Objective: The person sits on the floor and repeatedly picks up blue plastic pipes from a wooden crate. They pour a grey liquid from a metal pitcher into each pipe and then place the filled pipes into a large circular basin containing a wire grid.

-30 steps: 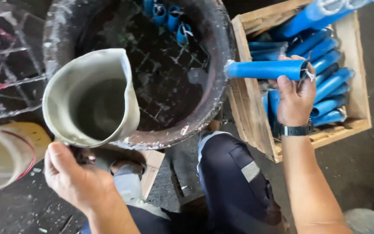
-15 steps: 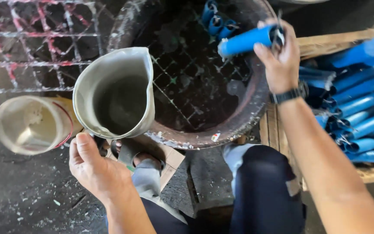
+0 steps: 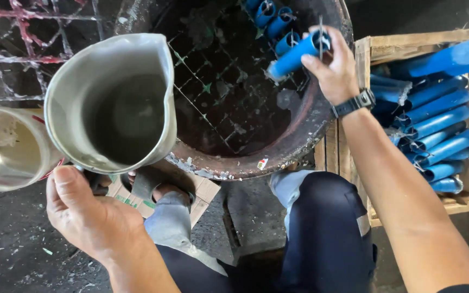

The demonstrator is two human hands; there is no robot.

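- While the left hand (image 3: 90,217) grips a grey metal jug (image 3: 112,103) by its handle, fingers closed round it, the jug hangs upright at the near edge of the big round tub (image 3: 278,157), its spout pointing away from the person.
- The jug looks to have some dark liquid low inside; none is running out.
- The right hand (image 3: 335,68) is closed on one blue tube (image 3: 297,54), held tilted over the far side of the tub, a thin metal pin sticking up from its top end.
- Down in the tub a wire grid (image 3: 213,97) covers the bottom, and a few blue tubes (image 3: 275,21) already stand in it along the far rim; most of the grid squares are bare.
- The wooden crate (image 3: 465,201) to the right is stacked with many more blue tubes lying on their sides.
- So, by my reckoning, the work is at an early stage: a handful of tubes placed, one in the hand, a crateful to go.
- A pale round bucket (image 3: 4,152) sits on the floor just beside the jug, touching or nearly so; I cannot tell which.
- The person's knees (image 3: 321,217) are right up against the tub.
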